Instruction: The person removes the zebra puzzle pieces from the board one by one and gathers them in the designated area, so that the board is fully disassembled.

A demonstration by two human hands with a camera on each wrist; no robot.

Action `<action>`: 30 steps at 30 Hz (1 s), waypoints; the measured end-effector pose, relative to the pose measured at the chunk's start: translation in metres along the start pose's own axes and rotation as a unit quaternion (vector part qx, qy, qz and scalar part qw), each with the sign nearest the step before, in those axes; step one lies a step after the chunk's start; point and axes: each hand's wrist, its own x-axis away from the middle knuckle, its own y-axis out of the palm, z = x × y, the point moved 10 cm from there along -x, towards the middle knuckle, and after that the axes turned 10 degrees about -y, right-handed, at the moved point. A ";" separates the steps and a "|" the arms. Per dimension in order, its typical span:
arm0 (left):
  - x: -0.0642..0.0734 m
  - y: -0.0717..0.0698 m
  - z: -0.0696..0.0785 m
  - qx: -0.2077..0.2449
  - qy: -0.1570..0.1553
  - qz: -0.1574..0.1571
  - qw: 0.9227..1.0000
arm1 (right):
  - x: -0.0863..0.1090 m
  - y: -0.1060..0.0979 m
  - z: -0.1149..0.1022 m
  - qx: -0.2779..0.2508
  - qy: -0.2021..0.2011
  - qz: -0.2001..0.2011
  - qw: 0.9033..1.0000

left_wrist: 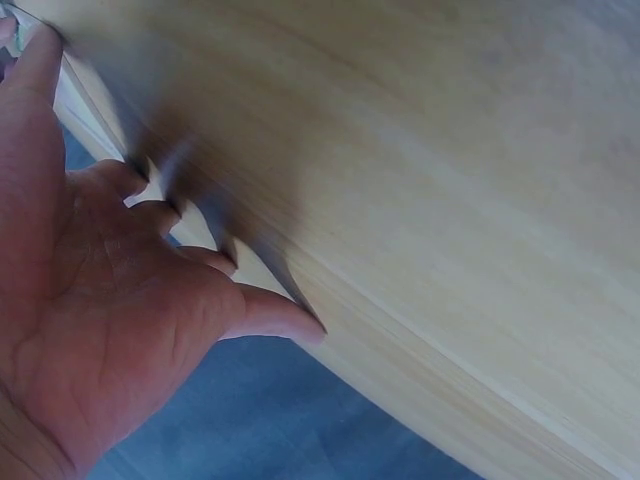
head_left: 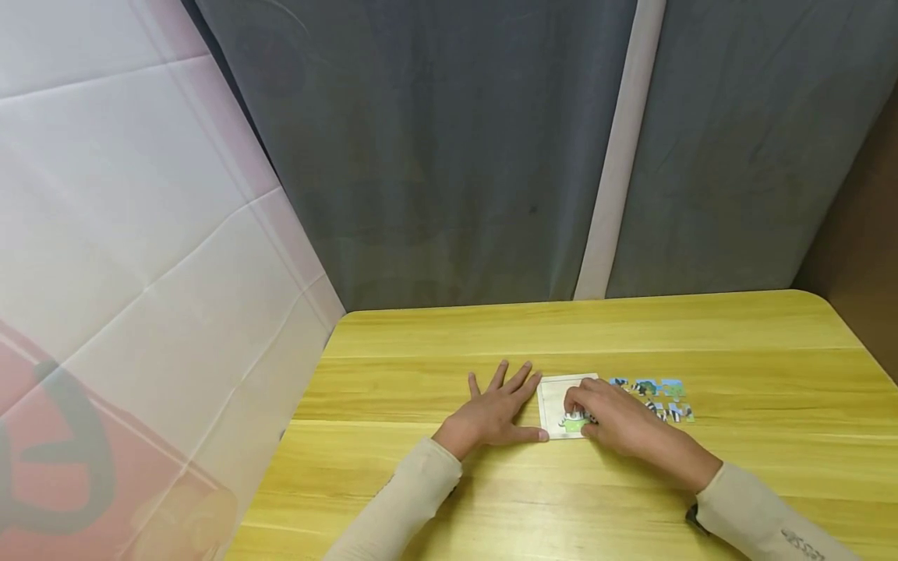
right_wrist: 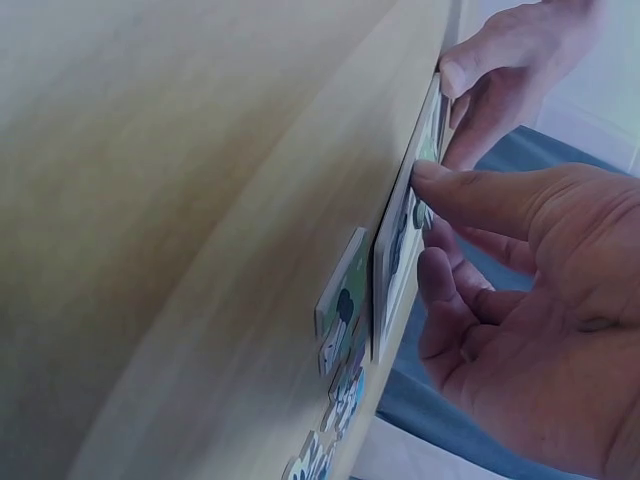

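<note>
A square, pale puzzle tray (head_left: 553, 397) lies on the table, its bottom part bearing green-and-white picture pieces (head_left: 574, 425). My left hand (head_left: 496, 413) rests at the tray's left side, fingers spread, with the thumb on its lower left corner. In the left wrist view that hand (left_wrist: 130, 290) holds nothing. Over the tray, my right hand (head_left: 617, 417) has bent fingers and pinches a puzzle piece (right_wrist: 420, 212), mostly hidden by the fingers. The right wrist view shows the right thumb (right_wrist: 480, 195) at the tray's near edge.
Several loose puzzle pieces (head_left: 672, 388) with animal and tree pictures lie on the wooden table (head_left: 421, 351) just right of the tray. A grey curtain (head_left: 435, 156) hangs behind the table. A white printed sheet (head_left: 140, 195) stands on the left and a brown panel (head_left: 859, 234) on the right.
</note>
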 end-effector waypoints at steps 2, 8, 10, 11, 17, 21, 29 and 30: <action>0.000 0.000 0.000 -0.002 0.000 0.001 1.000 | 0.000 -0.001 0.000 0.003 -0.003 -0.001 1.000; -0.001 -0.001 0.001 -0.004 -0.002 0.000 1.000 | -0.001 -0.001 -0.001 0.012 -0.013 0.002 1.000; 0.000 0.000 0.001 -0.004 -0.002 0.000 1.000 | -0.001 -0.001 -0.001 0.010 -0.016 0.002 1.000; 0.000 0.000 0.001 -0.004 -0.001 -0.001 1.000 | -0.001 -0.001 0.000 0.009 -0.018 0.002 1.000; 0.000 -0.001 0.001 0.004 0.002 -0.002 1.000 | 0.000 0.001 0.004 0.000 -0.028 -0.004 1.000; -0.001 0.000 0.001 0.002 0.005 0.001 1.000 | 0.001 0.001 0.006 -0.014 -0.032 -0.003 0.999; 0.000 0.000 0.001 -0.001 0.003 0.002 1.000 | 0.012 -0.003 0.016 -0.066 -0.027 0.007 0.997; -0.001 0.000 0.001 -0.002 0.002 0.002 1.000 | 0.015 -0.004 0.018 -0.076 -0.025 0.009 0.997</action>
